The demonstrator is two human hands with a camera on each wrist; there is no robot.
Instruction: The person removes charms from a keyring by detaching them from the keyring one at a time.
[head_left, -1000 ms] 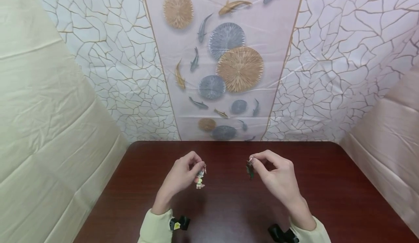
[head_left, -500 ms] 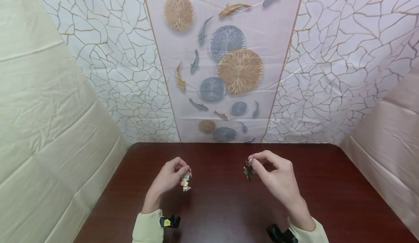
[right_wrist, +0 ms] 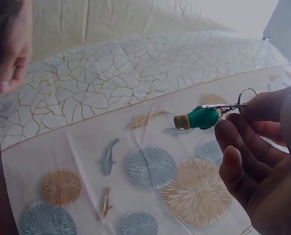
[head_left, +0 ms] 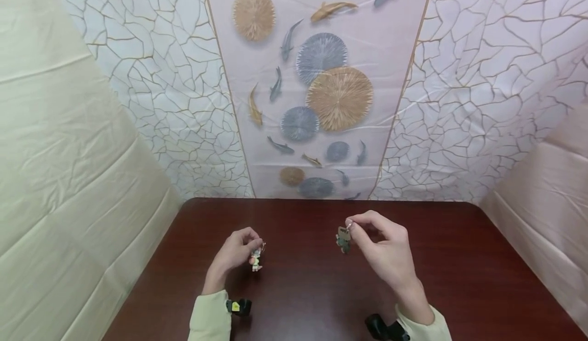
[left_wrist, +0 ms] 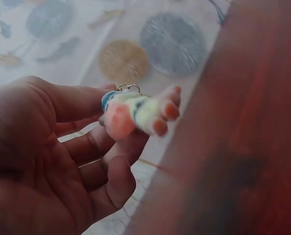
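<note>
The left hand (head_left: 233, 254), pinching the pale keychain (left_wrist: 144, 112), has drawn leftward from the right hand (head_left: 388, 251), whose fingertip grip pinches the green keychain (right_wrist: 204, 118) and perhaps a key (head_left: 344, 233), leaving both well apart above the tabletop (head_left: 305, 285).

From here the doll charm (left_wrist: 135, 116) looks pale yellow, coral and blue; the green charm (right_wrist: 203, 118) has tan feet (right_wrist: 181, 121). The tabletop (head_left: 305, 279) is reddish brown, and gold and grey-blue discs (head_left: 340, 98) pattern the pale backdrop (head_left: 392, 50).

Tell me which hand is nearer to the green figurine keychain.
Right. The right hand holds the green figurine keychain, which dangles from its grip; the left hand is apart, off to its left, holding a yellow-and-white figurine keychain.
</note>
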